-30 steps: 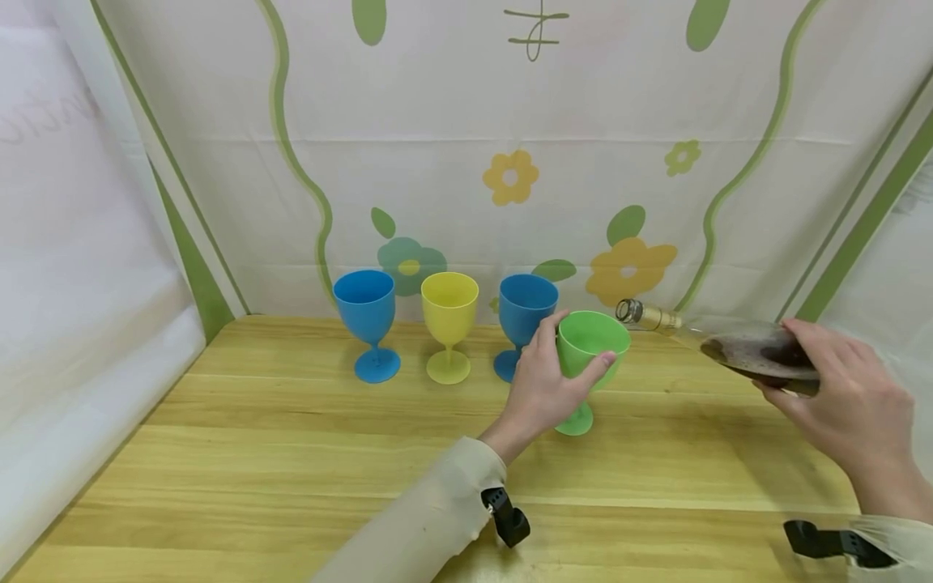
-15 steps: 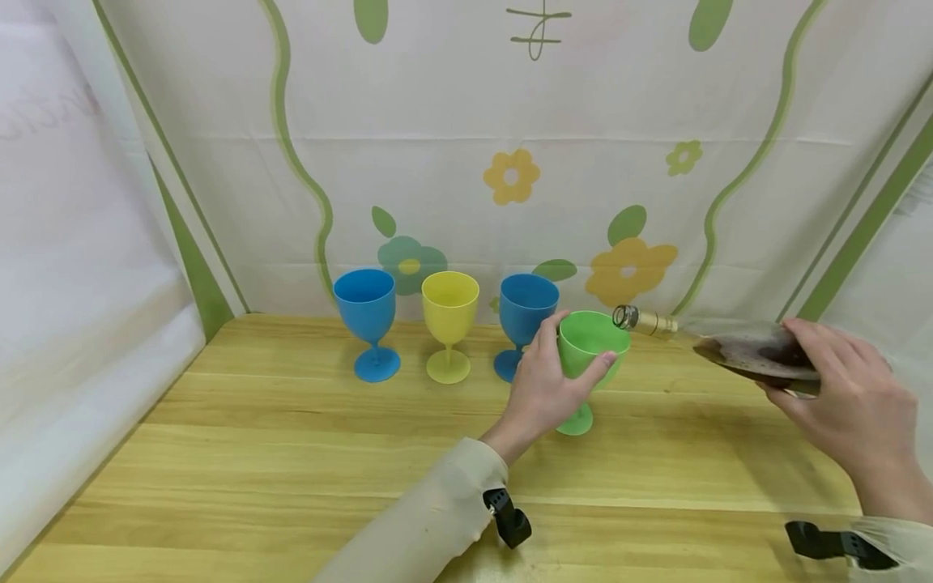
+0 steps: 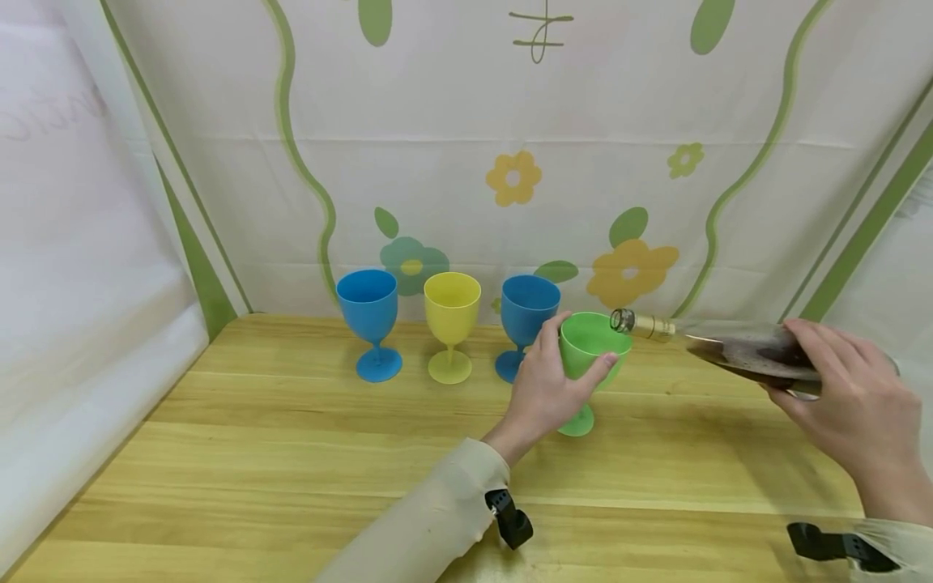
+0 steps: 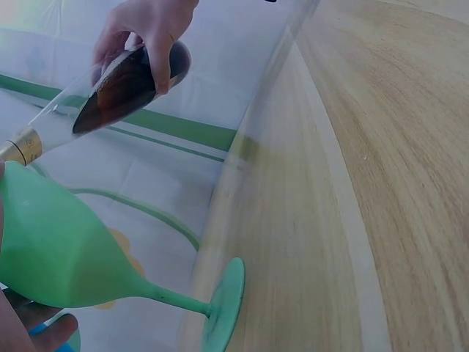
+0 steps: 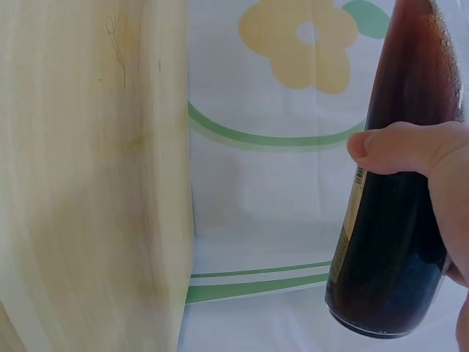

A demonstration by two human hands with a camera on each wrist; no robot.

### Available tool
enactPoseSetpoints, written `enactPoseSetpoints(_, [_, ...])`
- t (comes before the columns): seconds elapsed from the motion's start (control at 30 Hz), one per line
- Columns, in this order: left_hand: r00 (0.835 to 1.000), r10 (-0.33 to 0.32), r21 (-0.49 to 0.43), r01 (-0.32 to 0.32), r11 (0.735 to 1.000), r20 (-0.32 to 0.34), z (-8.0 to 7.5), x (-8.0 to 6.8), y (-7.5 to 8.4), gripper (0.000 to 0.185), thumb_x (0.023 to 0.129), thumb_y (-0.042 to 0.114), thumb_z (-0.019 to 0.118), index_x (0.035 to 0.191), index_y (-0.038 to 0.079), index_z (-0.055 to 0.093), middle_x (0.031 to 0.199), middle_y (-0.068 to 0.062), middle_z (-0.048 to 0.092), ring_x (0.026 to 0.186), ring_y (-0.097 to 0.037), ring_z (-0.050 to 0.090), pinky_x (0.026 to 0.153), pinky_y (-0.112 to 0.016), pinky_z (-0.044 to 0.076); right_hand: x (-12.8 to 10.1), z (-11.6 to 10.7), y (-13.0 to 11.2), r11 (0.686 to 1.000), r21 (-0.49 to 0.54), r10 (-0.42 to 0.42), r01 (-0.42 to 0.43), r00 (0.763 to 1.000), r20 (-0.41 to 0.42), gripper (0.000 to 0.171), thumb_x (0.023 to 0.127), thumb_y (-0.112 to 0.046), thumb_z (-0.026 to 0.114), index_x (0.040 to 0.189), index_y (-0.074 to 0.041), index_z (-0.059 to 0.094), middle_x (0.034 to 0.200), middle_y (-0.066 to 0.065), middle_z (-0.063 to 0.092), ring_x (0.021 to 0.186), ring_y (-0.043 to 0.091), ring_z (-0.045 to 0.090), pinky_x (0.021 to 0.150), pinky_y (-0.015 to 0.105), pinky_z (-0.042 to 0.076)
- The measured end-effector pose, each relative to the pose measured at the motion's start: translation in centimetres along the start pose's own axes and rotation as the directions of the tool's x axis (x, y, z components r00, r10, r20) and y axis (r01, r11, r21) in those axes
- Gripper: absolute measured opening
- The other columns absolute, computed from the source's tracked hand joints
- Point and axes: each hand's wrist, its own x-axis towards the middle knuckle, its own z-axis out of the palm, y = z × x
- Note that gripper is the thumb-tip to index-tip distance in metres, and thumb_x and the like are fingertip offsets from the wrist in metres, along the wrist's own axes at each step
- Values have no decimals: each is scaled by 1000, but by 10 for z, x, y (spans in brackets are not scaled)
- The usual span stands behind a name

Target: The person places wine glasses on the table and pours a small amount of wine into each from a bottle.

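Observation:
My left hand (image 3: 548, 389) grips the bowl of a green goblet (image 3: 594, 344), thumb on the near side and fingers round the left. The goblet's round foot (image 4: 226, 304) is close to the tabletop in the left wrist view. In my right hand (image 3: 856, 397) is a clear glass bottle (image 5: 388, 235) of dark liquid, held around its lower body and tipped to the left. Its open mouth (image 3: 621, 321) overlaps the goblet's right rim in the head view. The dark liquid lies in the bottle's body, short of the gold-banded neck (image 4: 26, 147).
Behind and left stand a blue goblet (image 3: 368, 304), a yellow goblet (image 3: 452, 304) and a second blue goblet (image 3: 530, 300), partly hidden by my left hand. They line the back of the wooden table (image 3: 291, 478). A printed white cloth (image 3: 437, 97) hangs behind it.
The bottle has tilted further, and its mouth has moved left and slightly down from beside the green goblet to over its rim. My left hand and the goblet have stayed put.

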Motion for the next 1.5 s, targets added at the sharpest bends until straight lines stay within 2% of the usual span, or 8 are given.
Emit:
enactPoseSetpoints(0.4, [1000,1,12,0,1000,-14,0,-1,0,83,96,65,67,160,21,38,135,-5,64,103,-14,64,74,-22,55,4,-2,1,998,11,-67,67,996,-56,104,94,-91,19,148,-12,61,133,24,69,116,53,58,87,71,49])
enactPoseSetpoints(0.5, [1000,6,20,-5,1000,-15,1,0,0,83,96,65,67,160,21,37,134,-6,64,101,-14,64,72,-22,55,3,-1,3,995,25,-90,92,993,-75,77,99,-69,45,148,-11,61,134,24,69,118,54,57,89,72,48])
enactPoseSetpoints(0.57, [1000,6,23,-6,1000,-16,1,0,0,83,96,65,67,160,21,37,133,-6,64,100,-14,63,72,-22,54,2,-1,4,994,36,-100,103,992,-79,70,89,-48,62,149,-11,60,136,23,68,119,54,57,91,73,48])
enactPoseSetpoints(0.67, [1000,2,26,-2,1000,-14,1,-1,0,83,96,65,67,160,21,37,133,-6,64,100,-13,63,71,-22,54,1,-1,5,993,48,-101,105,992,-79,81,72,-29,72,149,-12,60,138,22,68,121,54,56,95,73,47])
enactPoseSetpoints(1.0, [1000,1,37,0,999,-15,1,0,0,83,96,65,67,160,21,38,133,-5,64,99,-13,63,71,-22,54,3,-7,3,993,30,-110,112,992,-55,108,49,-2,86,153,-11,56,143,22,65,122,55,55,112,71,41])
enactPoseSetpoints(1.27, [1000,5,48,-5,999,-14,0,0,0,83,96,65,66,161,22,37,134,-5,64,100,-14,63,71,-22,54,6,-12,3,991,15,-129,129,992,-9,108,54,-2,85,157,-9,51,146,26,61,127,55,53,118,69,37])
enactPoseSetpoints(1.3, [1000,5,48,-4,999,-14,0,0,0,83,96,65,66,161,22,37,134,-6,64,100,-14,63,71,-22,54,6,-13,3,991,11,-133,133,991,-2,97,66,-10,84,157,-9,50,148,26,60,128,55,52,121,68,35])
enactPoseSetpoints(1.5, [1000,11,48,-10,999,-18,0,0,0,83,96,64,67,160,21,38,133,-6,64,99,-14,63,71,-21,54,6,-15,1,992,-3,-129,129,991,20,105,63,-2,90,158,-8,48,153,24,56,136,53,50,130,62,26])
